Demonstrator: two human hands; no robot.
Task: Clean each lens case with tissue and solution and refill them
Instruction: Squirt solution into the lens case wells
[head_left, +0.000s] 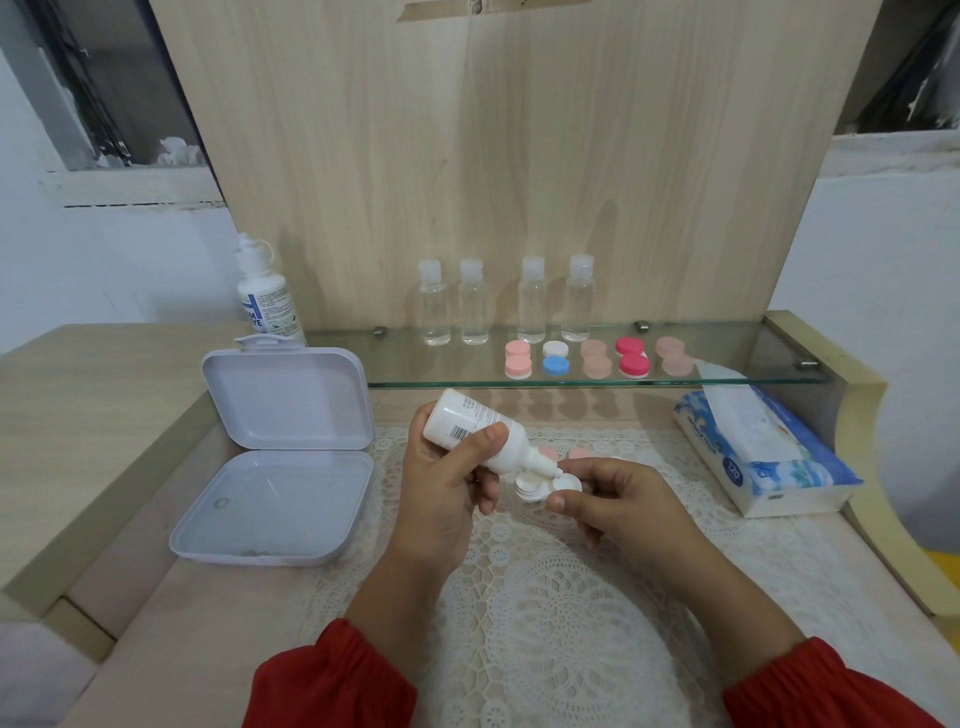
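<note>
My left hand (447, 483) grips a white solution bottle (478, 426), tilted nozzle-down to the right. Its tip sits over the right well of a white lens case (545, 487) with both wells uncapped. My right hand (608, 499) pinches that case at its right end, above the lace mat (545, 597). Two pink caps (563, 453) lie on the mat just behind the case, partly hidden by the bottle. Several capped lens cases (597, 358) in pink, white-blue, peach and red stand in a row on the glass shelf (727, 369).
An open white plastic box (275, 457) lies at the left. A second solution bottle (267, 299) stands behind it. Several clear small bottles (504, 306) line the back of the shelf. A tissue pack (758, 452) sits at the right.
</note>
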